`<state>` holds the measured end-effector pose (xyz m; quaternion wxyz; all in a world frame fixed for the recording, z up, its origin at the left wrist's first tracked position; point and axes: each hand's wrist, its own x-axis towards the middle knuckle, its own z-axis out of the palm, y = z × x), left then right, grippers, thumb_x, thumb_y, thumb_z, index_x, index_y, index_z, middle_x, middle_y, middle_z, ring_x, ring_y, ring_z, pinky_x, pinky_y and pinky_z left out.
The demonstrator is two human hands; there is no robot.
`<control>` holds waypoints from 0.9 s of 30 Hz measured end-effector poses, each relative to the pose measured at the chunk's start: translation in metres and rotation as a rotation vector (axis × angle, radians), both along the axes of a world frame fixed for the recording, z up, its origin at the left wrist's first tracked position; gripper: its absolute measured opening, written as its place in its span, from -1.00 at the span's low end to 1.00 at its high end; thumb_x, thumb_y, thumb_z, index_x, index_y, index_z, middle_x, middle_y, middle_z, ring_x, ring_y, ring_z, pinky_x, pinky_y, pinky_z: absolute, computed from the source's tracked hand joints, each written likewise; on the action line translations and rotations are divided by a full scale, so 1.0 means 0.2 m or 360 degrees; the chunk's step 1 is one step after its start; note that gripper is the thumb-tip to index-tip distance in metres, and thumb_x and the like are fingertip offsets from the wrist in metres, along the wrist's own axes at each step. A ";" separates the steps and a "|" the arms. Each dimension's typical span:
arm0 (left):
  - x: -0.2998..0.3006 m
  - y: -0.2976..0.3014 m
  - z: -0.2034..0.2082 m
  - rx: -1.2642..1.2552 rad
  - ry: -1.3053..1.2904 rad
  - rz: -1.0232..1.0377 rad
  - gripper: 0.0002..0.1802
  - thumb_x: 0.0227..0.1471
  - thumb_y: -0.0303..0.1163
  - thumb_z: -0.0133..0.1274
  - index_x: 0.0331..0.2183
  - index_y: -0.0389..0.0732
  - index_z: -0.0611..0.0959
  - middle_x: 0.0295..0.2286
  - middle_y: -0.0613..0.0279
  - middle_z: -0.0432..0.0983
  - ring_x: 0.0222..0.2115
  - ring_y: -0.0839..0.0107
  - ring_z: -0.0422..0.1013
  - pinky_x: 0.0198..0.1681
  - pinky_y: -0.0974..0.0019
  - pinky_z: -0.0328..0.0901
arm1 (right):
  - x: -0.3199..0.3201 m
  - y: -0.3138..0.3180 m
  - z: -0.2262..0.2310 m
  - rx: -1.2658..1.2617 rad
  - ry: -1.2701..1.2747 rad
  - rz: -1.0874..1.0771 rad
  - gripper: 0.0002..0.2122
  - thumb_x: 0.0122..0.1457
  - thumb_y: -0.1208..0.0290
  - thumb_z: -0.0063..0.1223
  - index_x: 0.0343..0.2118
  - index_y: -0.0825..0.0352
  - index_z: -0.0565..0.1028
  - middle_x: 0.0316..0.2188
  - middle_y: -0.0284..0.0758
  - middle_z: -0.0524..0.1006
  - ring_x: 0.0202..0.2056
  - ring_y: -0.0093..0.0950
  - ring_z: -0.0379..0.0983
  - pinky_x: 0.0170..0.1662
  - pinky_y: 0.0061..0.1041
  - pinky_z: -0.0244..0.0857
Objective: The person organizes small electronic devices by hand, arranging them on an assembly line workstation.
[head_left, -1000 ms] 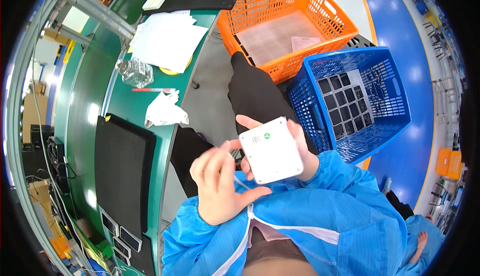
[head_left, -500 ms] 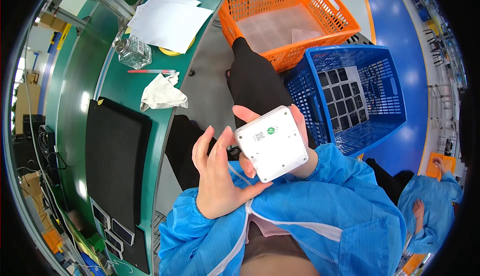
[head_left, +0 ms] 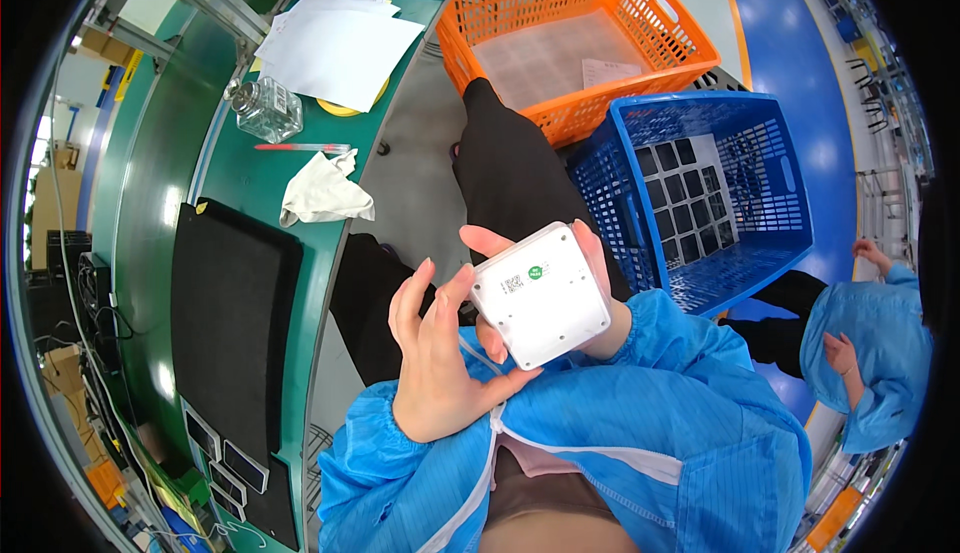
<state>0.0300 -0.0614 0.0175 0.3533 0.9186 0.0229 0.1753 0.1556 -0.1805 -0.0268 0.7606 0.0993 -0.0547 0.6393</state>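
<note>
A white, square, flat device [head_left: 543,298] with rounded corners is held up before my chest. Its face shows a small round green sticker, a square printed code and several screw holes. My right hand [head_left: 592,263] grips it from behind, with fingertips showing past its left and upper edges. At its left side is my left hand [head_left: 440,373], palm toward the device. The forefinger and thumb touch the two ends of the device's left edge, while the other fingers stand apart. A thin grey cable [head_left: 480,353] runs beneath the device.
On my left stands a green bench [head_left: 320,243] with a black mat [head_left: 235,323], grey-framed panels [head_left: 245,465], a white cloth [head_left: 328,189], a red pen [head_left: 300,147], a glass jar [head_left: 268,108] and papers [head_left: 335,48]. Ahead are orange [head_left: 570,118] and blue crates [head_left: 700,298]. A co-worker [head_left: 865,343] is at right.
The device has shifted slightly left and down, and my left forefinger has come against its corner. At the right, the co-worker has moved.
</note>
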 end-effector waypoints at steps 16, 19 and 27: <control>-0.01 0.04 -0.20 -0.2095 0.0876 0.0065 -0.43 0.04 -0.45 0.06 0.06 -0.39 0.27 -0.13 0.07 0.41 -0.14 0.35 0.40 -0.07 0.32 0.31 | 0.03 -0.17 -0.03 -0.1168 -0.3558 -0.1034 -0.19 -0.12 0.02 0.23 0.18 0.31 0.18 0.01 -0.04 0.24 -0.18 -0.14 0.29 -0.09 -0.27 0.24; 0.01 0.00 -0.23 -0.1932 0.1013 0.0042 -0.54 -0.03 -0.60 0.07 -0.05 -0.39 0.36 -0.23 0.09 0.46 -0.26 0.45 0.43 -0.18 0.41 0.35 | 0.00 -0.21 -0.08 -0.1032 -0.3659 -0.0901 -0.18 -0.15 0.18 0.27 0.20 0.33 0.13 0.02 -0.08 0.25 -0.22 -0.17 0.28 -0.09 -0.28 0.23; -0.02 0.04 -0.25 -0.1597 0.1149 0.0017 -0.50 0.02 -0.65 0.01 0.05 -0.34 0.39 -0.28 0.22 0.51 -0.32 0.56 0.42 -0.22 0.48 0.35 | 0.15 -0.36 -0.07 -0.1223 -0.3331 -0.0095 -0.57 0.09 0.26 0.11 -0.02 0.39 0.38 -0.33 -0.13 0.54 -0.28 -0.20 0.48 -0.20 -0.32 0.32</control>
